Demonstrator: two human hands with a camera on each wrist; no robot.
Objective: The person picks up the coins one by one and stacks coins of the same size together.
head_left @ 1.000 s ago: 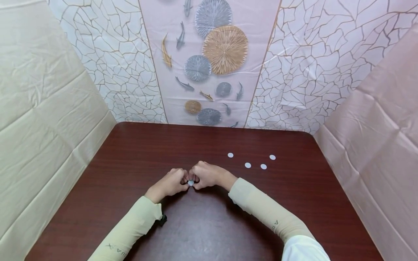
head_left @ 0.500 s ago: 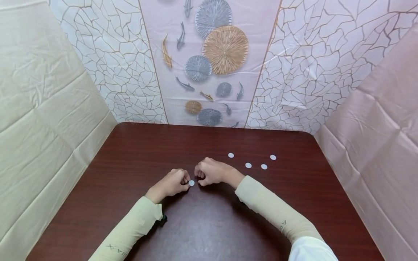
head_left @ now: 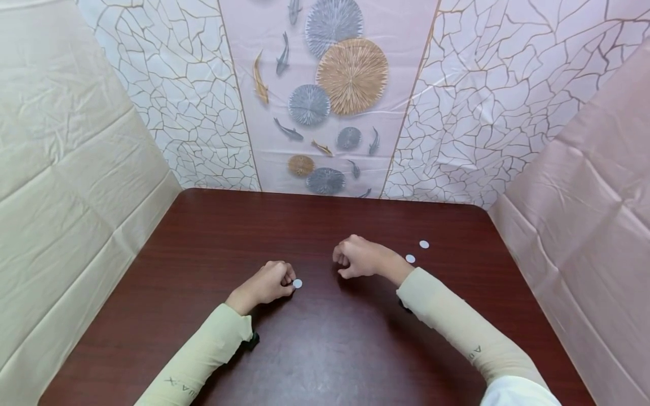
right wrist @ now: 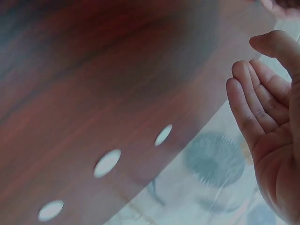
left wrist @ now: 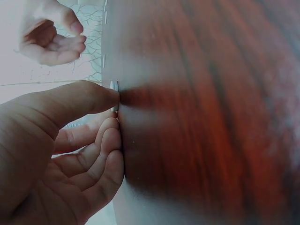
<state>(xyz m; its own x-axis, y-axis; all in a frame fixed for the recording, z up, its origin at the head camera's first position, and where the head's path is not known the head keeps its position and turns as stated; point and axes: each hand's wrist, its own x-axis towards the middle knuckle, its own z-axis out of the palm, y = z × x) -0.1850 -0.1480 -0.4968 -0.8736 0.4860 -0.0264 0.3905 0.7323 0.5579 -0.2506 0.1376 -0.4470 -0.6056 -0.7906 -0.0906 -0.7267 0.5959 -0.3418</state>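
In the head view my left hand point(head_left: 266, 282) rests on the table and pinches a small white disc point(head_left: 297, 283) at its left edge. The left wrist view shows the thumb against this thin disc point(left wrist: 114, 85), which lies flat on the tabletop; the other fingers curl just beside it. My right hand point(head_left: 363, 258) hovers over the table to the right, holding nothing. Its fingers point(right wrist: 241, 93) are loosely bent and apart from the thumb. More white discs point(head_left: 424, 244) lie near the right forearm; in the right wrist view three discs point(right wrist: 107, 163) show.
A dark red-brown wooden table point(head_left: 315, 344) carries everything. Behind it hangs a patterned cloth point(head_left: 325, 101), and pale cloth panels point(head_left: 574, 186) stand at the sides. Another disc point(head_left: 410, 259) lies by the right wrist.
My right hand has left the disc at the left hand and moved right and away from me, now covering two of the loose discs in the head view. The left hand stays put.
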